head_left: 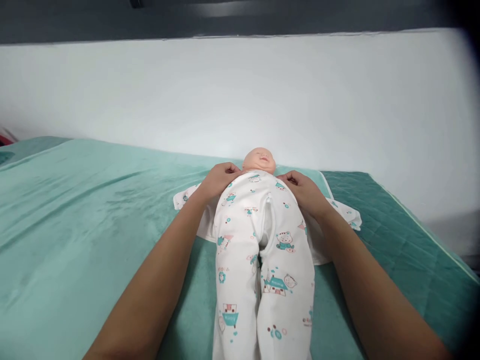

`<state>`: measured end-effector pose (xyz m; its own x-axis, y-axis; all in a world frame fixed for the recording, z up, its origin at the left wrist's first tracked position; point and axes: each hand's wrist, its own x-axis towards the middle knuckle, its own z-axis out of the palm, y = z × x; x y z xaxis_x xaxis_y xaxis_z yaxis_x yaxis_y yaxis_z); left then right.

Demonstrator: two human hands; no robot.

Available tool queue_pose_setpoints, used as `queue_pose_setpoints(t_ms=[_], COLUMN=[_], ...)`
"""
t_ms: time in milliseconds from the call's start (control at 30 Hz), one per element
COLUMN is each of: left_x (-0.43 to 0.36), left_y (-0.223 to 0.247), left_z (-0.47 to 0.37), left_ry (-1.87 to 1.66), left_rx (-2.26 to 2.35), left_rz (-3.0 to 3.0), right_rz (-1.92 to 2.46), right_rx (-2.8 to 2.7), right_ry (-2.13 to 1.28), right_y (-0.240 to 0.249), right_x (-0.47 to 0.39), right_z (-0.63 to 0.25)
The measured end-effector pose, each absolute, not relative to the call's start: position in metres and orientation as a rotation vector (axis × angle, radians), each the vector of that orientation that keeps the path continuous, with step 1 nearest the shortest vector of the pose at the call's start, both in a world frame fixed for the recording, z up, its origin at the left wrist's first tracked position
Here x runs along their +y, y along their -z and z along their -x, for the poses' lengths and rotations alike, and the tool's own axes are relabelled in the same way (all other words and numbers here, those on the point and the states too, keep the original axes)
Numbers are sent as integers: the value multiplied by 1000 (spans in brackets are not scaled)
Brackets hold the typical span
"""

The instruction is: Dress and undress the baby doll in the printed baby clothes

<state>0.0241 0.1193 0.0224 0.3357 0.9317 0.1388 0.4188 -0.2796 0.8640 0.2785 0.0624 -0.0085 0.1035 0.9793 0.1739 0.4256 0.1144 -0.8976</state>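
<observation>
A baby doll (259, 160) lies on its back, its head toward the wall. White printed trousers (277, 250) cover it from just below the chin down past the bottom edge of the view. Under them a white printed top (347, 214) is spread, with a sleeve out to each side. My left hand (222, 179) has its fingers closed at the upper left edge of the trousers, by the doll's shoulder. My right hand (303, 189) pinches at the upper right edge of the trousers. The fingertips of both hands are partly hidden.
A light green blanket (93, 210) covers the surface, with a darker green quilted cover (405, 250) at the right. Behind the doll stands a white wall (225, 95), with a dark band above it. Something red shows at the far left edge.
</observation>
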Motion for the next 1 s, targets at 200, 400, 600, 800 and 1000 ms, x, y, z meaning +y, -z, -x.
queue_pose_setpoints(t_ms=[200, 400, 600, 800, 1000], left_x=[117, 121, 122, 122, 125], left_y=[-25, -15, -7, 2, 3], left_z=[-20, -21, -24, -24, -23], left_ry=[-723, -950, -1013, -1124, -1002], left_rx=[1061, 1241, 1356, 1377, 1343], left_rz=[-1769, -1813, -1864, -1864, -1834], right_rz=[1360, 1474, 1739, 1690, 1639], right_rx=[-1646, -1697, -1593, -1512, -1528], right_ry=[-937, -826, -299, -346, -427], right_y=[-1, -1, 12, 17, 16], right_x=[58, 60, 73, 75, 73], right_z=[-289, -289, -279, -274, -273])
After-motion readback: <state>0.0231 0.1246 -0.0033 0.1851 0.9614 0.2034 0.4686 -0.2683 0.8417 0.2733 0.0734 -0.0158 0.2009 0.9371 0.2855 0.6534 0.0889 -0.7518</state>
